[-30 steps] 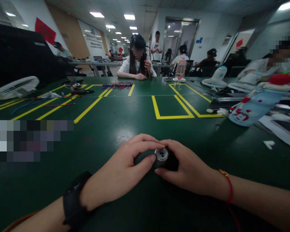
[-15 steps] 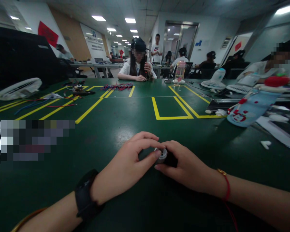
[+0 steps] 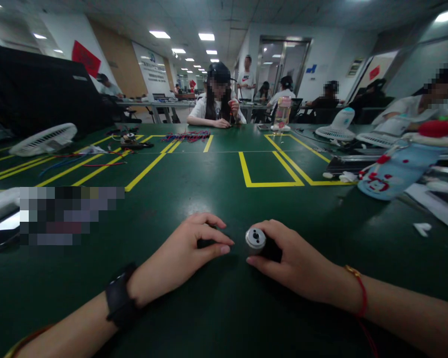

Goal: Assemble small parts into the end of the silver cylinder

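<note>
A small silver metal cylinder [image 3: 256,239], motor-like, stands upright on the green table with several dark holes in its round top. My right hand [image 3: 289,253] is wrapped around its right side, thumb in front and fingers behind. To the left, apart from the cylinder, is my left hand [image 3: 197,251]. Its thumb and index fingertips come together in a pinch, and the other fingers curve above. Whether something tiny sits between those fingertips I cannot make out.
Yellow tape [image 3: 274,184] marks the green table [image 3: 194,179]. A light blue bottle [image 3: 390,174] stands at right near a small white piece [image 3: 421,228]. Bundled wires [image 3: 188,135] lie farther back. A white fan [image 3: 45,139] lies left. A person [image 3: 217,107] sits opposite.
My left hand has drawn back left from the cylinder's top, leaving the top face uncovered. My right hand still holds the cylinder. The whole view has shifted slightly.
</note>
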Action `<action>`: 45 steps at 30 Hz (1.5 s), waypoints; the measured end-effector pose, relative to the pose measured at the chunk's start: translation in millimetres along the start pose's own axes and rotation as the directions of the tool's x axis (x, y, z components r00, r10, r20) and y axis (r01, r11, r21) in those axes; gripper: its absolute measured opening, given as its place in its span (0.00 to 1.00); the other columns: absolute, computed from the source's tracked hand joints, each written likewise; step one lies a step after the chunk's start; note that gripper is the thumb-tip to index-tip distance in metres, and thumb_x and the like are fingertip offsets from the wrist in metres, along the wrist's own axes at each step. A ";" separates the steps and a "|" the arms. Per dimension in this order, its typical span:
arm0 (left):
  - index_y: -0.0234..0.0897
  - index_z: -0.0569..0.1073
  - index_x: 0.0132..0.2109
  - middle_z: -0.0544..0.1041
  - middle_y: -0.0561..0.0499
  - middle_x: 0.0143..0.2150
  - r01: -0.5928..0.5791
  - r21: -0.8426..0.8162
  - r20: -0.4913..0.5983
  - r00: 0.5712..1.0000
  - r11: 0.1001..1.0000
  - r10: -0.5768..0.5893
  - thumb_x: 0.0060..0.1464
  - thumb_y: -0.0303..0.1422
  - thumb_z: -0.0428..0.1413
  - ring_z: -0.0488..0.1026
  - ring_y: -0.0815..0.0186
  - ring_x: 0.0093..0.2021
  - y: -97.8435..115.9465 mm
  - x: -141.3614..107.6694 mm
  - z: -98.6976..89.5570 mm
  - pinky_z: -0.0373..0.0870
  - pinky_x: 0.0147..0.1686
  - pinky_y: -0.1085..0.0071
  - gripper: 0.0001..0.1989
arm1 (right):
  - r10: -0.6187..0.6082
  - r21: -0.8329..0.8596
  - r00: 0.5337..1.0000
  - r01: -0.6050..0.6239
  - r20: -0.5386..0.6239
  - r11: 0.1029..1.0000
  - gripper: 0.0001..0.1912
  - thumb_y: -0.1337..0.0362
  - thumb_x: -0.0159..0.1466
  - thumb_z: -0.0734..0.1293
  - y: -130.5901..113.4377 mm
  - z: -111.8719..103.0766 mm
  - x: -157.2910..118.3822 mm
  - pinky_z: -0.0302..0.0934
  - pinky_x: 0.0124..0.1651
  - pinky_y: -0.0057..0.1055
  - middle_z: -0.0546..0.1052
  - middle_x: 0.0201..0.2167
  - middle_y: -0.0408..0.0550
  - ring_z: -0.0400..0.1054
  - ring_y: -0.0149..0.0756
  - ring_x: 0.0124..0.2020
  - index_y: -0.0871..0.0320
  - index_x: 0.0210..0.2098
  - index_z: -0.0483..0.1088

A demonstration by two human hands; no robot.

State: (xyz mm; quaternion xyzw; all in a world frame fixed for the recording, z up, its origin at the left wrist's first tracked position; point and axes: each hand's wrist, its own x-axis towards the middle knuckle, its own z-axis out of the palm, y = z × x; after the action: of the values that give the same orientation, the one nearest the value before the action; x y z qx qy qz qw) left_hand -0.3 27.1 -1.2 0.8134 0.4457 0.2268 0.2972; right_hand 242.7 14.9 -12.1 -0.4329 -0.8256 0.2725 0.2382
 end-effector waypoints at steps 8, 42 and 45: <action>0.54 0.81 0.44 0.74 0.52 0.53 -0.054 0.116 0.038 0.998 0.992 0.050 0.58 0.35 0.60 0.68 0.57 0.55 -10.7 1.4 5.3 0.62 0.57 0.54 0.08 | 0.008 0.013 1.000 -0.008 0.000 1.000 0.15 0.63 0.60 0.71 -1.5 -0.3 -0.6 0.62 0.43 0.37 0.73 0.41 0.47 0.66 0.39 0.40 0.55 0.46 0.68; 0.46 0.77 0.44 0.75 0.50 0.47 -0.032 0.119 0.004 0.999 0.992 0.032 0.56 0.34 0.61 0.70 0.57 0.49 -1.9 -8.3 4.0 0.65 0.52 0.57 0.08 | -0.006 0.007 0.998 0.007 -0.067 1.000 0.12 0.67 0.57 0.71 -2.1 0.8 -3.6 0.61 0.40 0.34 0.73 0.38 0.45 0.66 0.37 0.38 0.55 0.41 0.69; 0.46 0.79 0.41 0.75 0.51 0.46 -0.038 0.154 0.006 0.999 0.987 0.038 0.55 0.35 0.61 0.70 0.57 0.48 -1.0 -5.9 6.7 0.65 0.50 0.57 0.06 | -0.005 0.007 0.998 0.005 -0.068 1.000 0.12 0.67 0.56 0.70 -3.0 0.9 -2.9 0.61 0.40 0.34 0.72 0.37 0.44 0.66 0.37 0.37 0.56 0.40 0.68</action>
State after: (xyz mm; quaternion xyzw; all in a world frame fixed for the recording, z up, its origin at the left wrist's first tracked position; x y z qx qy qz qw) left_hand 0.3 20.5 -7.3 0.8425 0.4459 0.1963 0.2299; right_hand 241.9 10.8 -11.3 -0.4391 -0.8170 0.2600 0.2686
